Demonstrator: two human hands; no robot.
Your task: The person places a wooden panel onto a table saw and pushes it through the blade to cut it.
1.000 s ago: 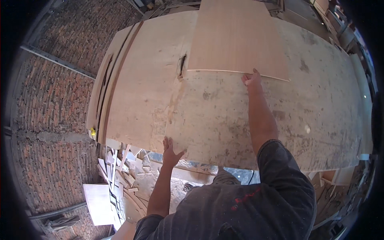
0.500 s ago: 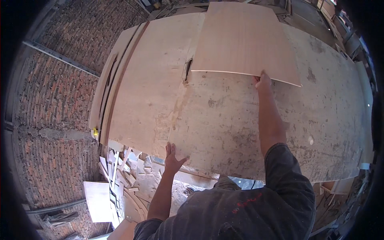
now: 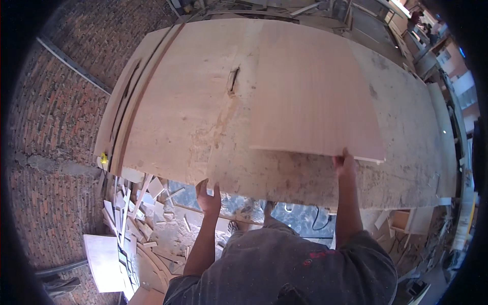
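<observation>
A thin reddish-brown plywood sheet [image 3: 310,91] lies over the right half of the large worktable [image 3: 178,101]. My right hand [image 3: 345,163] grips its near edge toward the right corner, with the thumb on top and the other fingers beneath. That edge seems raised a little off the table, with a shadow below it. At the table's near edge, left of the sheet, my left hand [image 3: 208,198] is empty, its thumb and fingers spread apart. A narrow slot [image 3: 234,80] is cut through the tabletop left of the sheet.
Along the table's left side runs a long wooden strip [image 3: 147,96], with a yellow object [image 3: 104,158] at its near end. Wood offcuts [image 3: 147,198] litter the floor at left, by a brick wall [image 3: 56,117]. A pale board [image 3: 105,262] stands at the lower left.
The plywood sheet has come toward me across the table, pulled by my right hand. My left hand has shifted slightly left and nearer, off the tabletop to its edge.
</observation>
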